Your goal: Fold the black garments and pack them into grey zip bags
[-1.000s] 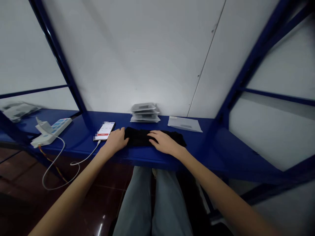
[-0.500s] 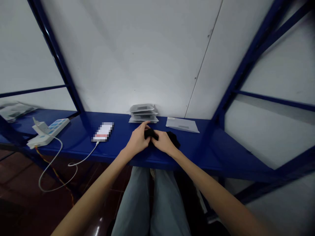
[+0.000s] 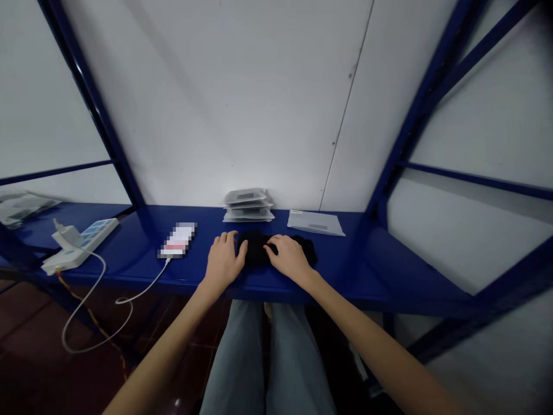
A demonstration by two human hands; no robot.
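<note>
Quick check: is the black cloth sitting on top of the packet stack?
No, the black cloth lies on the blue tabletop, nearer the person than the packet stack, with the right hand on it.

rumpled black cloth point(image 3: 254, 249) on table point(image 3: 345, 259)

No legible text or numbers

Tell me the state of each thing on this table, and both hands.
Black cloth: bunched on the blue table
Left hand: open, at the cloth's left end
Right hand: curled over the cloth
Phone: screen lit, white cable at its lower edge
Power strip: white adapter plugged in
Packet stack: piled flat
Single packet: lying flat beside the stack
</note>
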